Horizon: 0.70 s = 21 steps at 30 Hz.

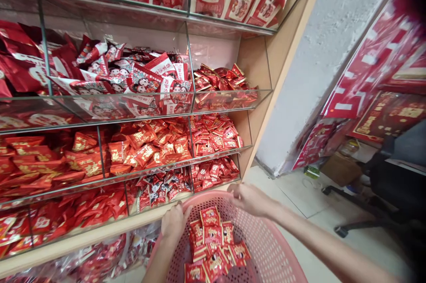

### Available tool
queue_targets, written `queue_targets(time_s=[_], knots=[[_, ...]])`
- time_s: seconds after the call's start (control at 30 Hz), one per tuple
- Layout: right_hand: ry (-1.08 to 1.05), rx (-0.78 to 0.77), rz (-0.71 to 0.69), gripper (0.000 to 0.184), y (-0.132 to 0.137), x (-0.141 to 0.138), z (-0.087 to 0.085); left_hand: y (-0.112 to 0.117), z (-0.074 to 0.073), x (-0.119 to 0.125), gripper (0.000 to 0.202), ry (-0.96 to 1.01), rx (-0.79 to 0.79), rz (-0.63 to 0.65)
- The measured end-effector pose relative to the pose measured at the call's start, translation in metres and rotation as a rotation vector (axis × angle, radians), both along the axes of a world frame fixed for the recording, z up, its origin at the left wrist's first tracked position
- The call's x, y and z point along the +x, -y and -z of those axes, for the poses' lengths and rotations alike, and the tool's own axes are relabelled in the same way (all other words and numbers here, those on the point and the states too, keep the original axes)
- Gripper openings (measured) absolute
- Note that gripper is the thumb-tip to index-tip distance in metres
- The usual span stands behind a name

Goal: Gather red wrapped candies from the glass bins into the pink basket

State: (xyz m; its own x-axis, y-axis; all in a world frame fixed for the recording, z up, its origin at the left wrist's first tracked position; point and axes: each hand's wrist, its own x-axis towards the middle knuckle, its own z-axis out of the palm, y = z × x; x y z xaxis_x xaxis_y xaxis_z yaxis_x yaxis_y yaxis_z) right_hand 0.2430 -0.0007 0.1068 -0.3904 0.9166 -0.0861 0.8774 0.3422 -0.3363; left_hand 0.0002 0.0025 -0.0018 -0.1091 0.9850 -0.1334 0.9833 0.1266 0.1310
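Observation:
A pink perforated plastic basket [266, 247] sits low in front of me with several small red candy packets [213, 243] piled in it. My left hand [173, 221] grips the basket's near-left rim, fingers curled over the edge. My right hand [248, 198] rests on the far rim, fingers bent around it. Just beyond the basket stands a tiered shelf of clear acrylic bins [186, 96] filled with red wrapped sweets.
The wooden shelf edge [100, 234] runs just past the basket. A grey concrete wall [319, 52] stands at right, with red printed packaging [376, 65] leaning on it. A cardboard box [339, 167] and a black office chair [382, 194] stand on the tiled floor.

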Motion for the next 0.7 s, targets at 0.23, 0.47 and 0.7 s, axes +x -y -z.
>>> queue_targets(time_s=[0.23,0.47,0.7], knots=[[-0.085,0.381,0.105,0.027,-0.060,0.009,-0.102,0.000,0.000,-0.002,0.052,0.013,0.015,0.026],[-0.038,0.537,0.030,0.022,-0.117,-0.012,-0.097,-0.001,0.008,-0.005,0.051,0.009,0.069,0.028],[0.125,0.452,0.113,0.029,-0.115,-0.028,-0.082,-0.003,0.009,-0.007,0.051,0.030,0.049,0.045]])
